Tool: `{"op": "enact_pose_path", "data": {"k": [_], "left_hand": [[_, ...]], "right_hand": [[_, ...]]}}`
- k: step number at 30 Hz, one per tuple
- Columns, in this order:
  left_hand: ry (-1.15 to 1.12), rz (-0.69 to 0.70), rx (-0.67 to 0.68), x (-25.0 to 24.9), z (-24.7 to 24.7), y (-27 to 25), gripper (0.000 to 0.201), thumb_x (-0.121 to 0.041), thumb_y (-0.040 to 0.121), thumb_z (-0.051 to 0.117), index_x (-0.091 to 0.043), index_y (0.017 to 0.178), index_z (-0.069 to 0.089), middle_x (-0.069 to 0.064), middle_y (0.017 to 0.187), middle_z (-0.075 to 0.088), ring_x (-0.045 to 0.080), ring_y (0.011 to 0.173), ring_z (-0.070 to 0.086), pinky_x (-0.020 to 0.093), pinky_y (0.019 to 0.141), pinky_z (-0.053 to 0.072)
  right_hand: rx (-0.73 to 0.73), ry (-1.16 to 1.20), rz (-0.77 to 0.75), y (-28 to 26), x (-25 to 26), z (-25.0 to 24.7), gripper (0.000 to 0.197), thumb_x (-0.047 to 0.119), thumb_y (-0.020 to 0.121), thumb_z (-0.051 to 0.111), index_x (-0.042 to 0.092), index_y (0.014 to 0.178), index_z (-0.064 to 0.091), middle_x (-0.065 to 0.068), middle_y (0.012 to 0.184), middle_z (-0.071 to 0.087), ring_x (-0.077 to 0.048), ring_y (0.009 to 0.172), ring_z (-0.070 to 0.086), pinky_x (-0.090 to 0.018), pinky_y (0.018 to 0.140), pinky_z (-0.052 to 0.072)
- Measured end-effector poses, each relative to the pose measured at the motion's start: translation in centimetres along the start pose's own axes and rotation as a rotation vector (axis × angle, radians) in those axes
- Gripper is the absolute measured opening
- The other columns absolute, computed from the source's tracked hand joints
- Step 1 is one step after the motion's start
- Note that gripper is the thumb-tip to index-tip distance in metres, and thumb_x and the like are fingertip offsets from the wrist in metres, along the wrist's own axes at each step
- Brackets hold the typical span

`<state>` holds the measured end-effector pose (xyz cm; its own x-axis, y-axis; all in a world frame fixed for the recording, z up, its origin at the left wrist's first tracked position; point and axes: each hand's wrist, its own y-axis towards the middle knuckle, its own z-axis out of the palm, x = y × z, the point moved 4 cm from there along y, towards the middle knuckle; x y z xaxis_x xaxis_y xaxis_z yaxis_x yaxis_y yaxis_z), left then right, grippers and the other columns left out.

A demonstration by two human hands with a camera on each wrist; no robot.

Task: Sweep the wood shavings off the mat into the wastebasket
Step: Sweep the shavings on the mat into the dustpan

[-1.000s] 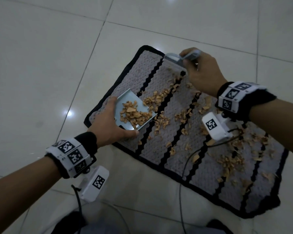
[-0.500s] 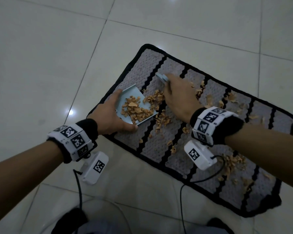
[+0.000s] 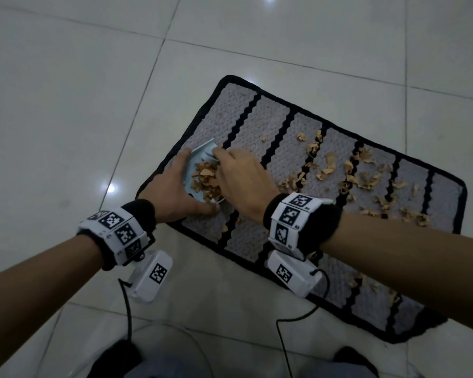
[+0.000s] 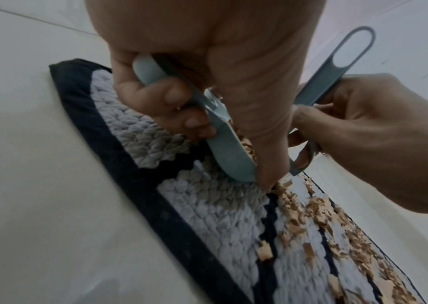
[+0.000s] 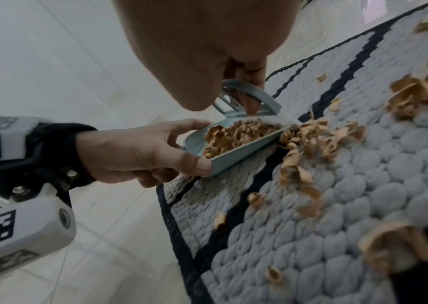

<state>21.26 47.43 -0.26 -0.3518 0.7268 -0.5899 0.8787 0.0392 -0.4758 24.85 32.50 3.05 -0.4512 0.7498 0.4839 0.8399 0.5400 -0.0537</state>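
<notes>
A grey mat (image 3: 281,143) with black stripes lies on the tiled floor. My left hand (image 3: 175,186) grips a small blue-grey dustpan (image 3: 202,152) by its handle (image 4: 153,70) and tilts its lip onto the mat's near-left corner. A heap of wood shavings (image 5: 239,133) fills the pan. My right hand (image 3: 239,174) holds a matching small brush (image 5: 249,96) right at the pan's mouth, its looped handle (image 4: 337,61) sticking up. More loose shavings (image 3: 361,175) are scattered over the mat's middle and right.
Pale glossy floor tiles (image 3: 66,105) surround the mat. A faint translucent round rim (image 3: 159,331) shows at the bottom edge between my knees; what it is cannot be told. Camera cables (image 3: 126,304) hang from both wrists.
My right hand has drawn the brush from the mat's far edge across to the dustpan. Shavings near the pan went into it, and the heap has grown. My left hand stayed in place.
</notes>
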Motion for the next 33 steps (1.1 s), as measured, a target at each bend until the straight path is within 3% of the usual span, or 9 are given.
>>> {"op": "enact_pose_path", "data": {"k": [4, 9, 14, 18, 21, 25, 27, 30, 33], "left_hand": [[-0.046, 0.012, -0.047, 0.0, 0.1, -0.8, 0.126, -0.057, 0.048, 0.090, -0.037, 0.148, 0.017, -0.013, 0.127, 0.055, 0.011, 0.105, 0.060, 0.028, 0.093, 0.049], [-0.082, 0.073, -0.085, -0.8, 0.2, -2.2, 0.117, -0.044, 0.054, 0.092, -0.035, 0.146, 0.021, -0.011, 0.123, 0.050, 0.006, 0.101, 0.052, -0.004, 0.066, 0.034], [-0.154, 0.098, -0.077, -0.3, 0.3, -3.3, 0.123, -0.046, 0.054, 0.092, -0.035, 0.150, 0.016, -0.018, 0.125, 0.048, -0.001, 0.102, 0.052, 0.004, 0.082, 0.040], [-0.207, 0.080, -0.073, 0.2, 0.3, -4.5, 0.125, -0.041, 0.056, 0.092, -0.034, 0.152, 0.012, -0.022, 0.126, 0.043, -0.011, 0.097, 0.050, -0.008, 0.072, 0.034], [-0.229, 0.051, -0.063, 0.5, 0.2, -5.5, 0.128, -0.039, 0.056, 0.092, -0.034, 0.154, 0.008, -0.023, 0.127, 0.040, -0.011, 0.098, 0.049, -0.004, 0.077, 0.037], [-0.197, -0.011, -0.064, 0.9, 0.5, -7.5, 0.130, -0.050, 0.052, 0.090, -0.038, 0.152, 0.008, -0.019, 0.126, 0.041, 0.008, 0.106, 0.055, 0.027, 0.094, 0.050], [-0.182, -0.022, -0.073, 1.3, 0.8, -8.5, 0.125, -0.055, 0.049, 0.088, -0.042, 0.148, 0.011, -0.017, 0.123, 0.047, 0.014, 0.102, 0.062, 0.035, 0.091, 0.054], [-0.177, -0.051, -0.081, 1.8, 1.6, -10.1, 0.122, -0.054, 0.052, 0.088, -0.045, 0.146, 0.011, -0.020, 0.119, 0.050, 0.010, 0.097, 0.061, 0.028, 0.088, 0.053], [-0.176, -0.069, -0.072, 2.5, 2.4, -11.3, 0.125, -0.055, 0.052, 0.087, -0.042, 0.149, 0.009, -0.022, 0.121, 0.048, 0.006, 0.099, 0.056, 0.022, 0.088, 0.048]], "right_hand": [[0.014, 0.088, -0.121, -0.8, -0.3, -1.2, 0.034, 0.012, 0.098, 0.045, 0.003, 0.131, 0.050, -0.021, 0.113, 0.063, -0.035, 0.100, 0.056, -0.048, 0.084, 0.049], [-0.013, 0.294, -0.111, -1.4, -1.4, -3.8, 0.023, 0.017, 0.102, 0.044, 0.009, 0.117, 0.060, -0.004, 0.090, 0.065, -0.006, 0.069, 0.053, -0.020, 0.061, 0.046], [0.031, 0.422, 0.051, -1.0, -3.7, -6.2, 0.025, 0.022, 0.103, 0.045, 0.017, 0.124, 0.056, -0.002, 0.112, 0.064, -0.016, 0.096, 0.059, -0.029, 0.083, 0.049], [0.018, 0.469, 0.090, -0.8, -4.8, -7.5, 0.019, 0.021, 0.103, 0.045, 0.017, 0.116, 0.059, -0.005, 0.111, 0.067, -0.017, 0.099, 0.063, -0.039, 0.091, 0.054], [-0.009, 0.566, 0.133, -0.9, -5.1, -7.8, 0.017, 0.019, 0.103, 0.044, 0.017, 0.112, 0.059, -0.007, 0.108, 0.068, -0.017, 0.099, 0.065, -0.041, 0.090, 0.055], [0.040, 0.472, 0.103, -0.6, -5.6, -6.9, 0.023, 0.019, 0.103, 0.046, 0.015, 0.121, 0.060, -0.007, 0.118, 0.066, -0.020, 0.108, 0.062, -0.043, 0.096, 0.052], [0.055, 0.389, 0.037, 0.0, -5.6, -6.3, 0.026, 0.017, 0.102, 0.048, 0.015, 0.125, 0.060, -0.007, 0.127, 0.062, -0.019, 0.115, 0.057, -0.037, 0.101, 0.048], [0.057, 0.351, -0.043, 1.1, -4.9, -5.6, 0.026, 0.009, 0.100, 0.050, 0.011, 0.121, 0.065, -0.007, 0.127, 0.063, -0.015, 0.110, 0.056, -0.013, 0.090, 0.043], [0.133, 0.296, -0.096, 1.6, -4.3, -4.7, 0.027, 0.001, 0.094, 0.056, 0.010, 0.116, 0.069, -0.010, 0.121, 0.067, -0.020, 0.106, 0.060, -0.032, 0.092, 0.051]]}}
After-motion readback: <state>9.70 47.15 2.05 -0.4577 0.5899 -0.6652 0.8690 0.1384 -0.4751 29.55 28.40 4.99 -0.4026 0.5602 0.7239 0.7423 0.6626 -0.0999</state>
